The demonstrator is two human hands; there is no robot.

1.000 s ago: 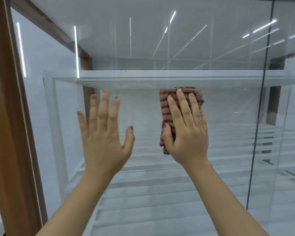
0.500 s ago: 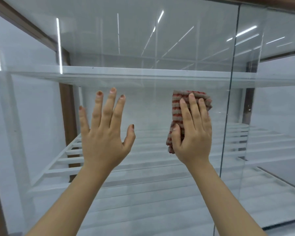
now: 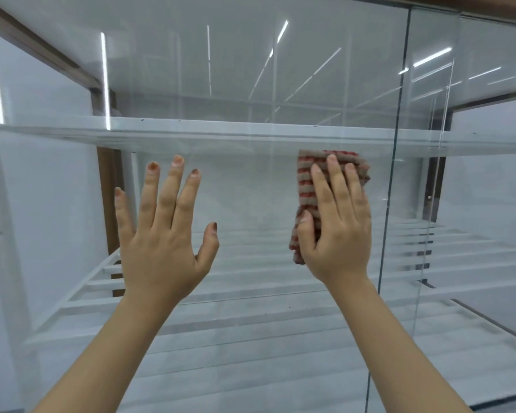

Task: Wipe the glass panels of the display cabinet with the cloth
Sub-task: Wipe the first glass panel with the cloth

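A large glass panel [image 3: 251, 84] of the display cabinet fills the head view right in front of me. My right hand [image 3: 337, 222] lies flat with straight fingers on a folded red and grey striped cloth [image 3: 306, 180] and presses it against the glass, just below a white shelf [image 3: 221, 129]. My left hand [image 3: 164, 231] is spread flat against the same panel, to the left of the cloth, and holds nothing.
The panel's vertical right edge [image 3: 396, 174] runs just right of the cloth, with another glass pane [image 3: 474, 204] beyond it. A brown wooden frame [image 3: 105, 186] stands at the left. White slatted shelving [image 3: 251, 281] lies behind the glass.
The view has shifted right, so the wooden frame has slid off to the left. My right hand and the cloth have moved right along the glass, closer to the panel's edge. The left hand stays spread.
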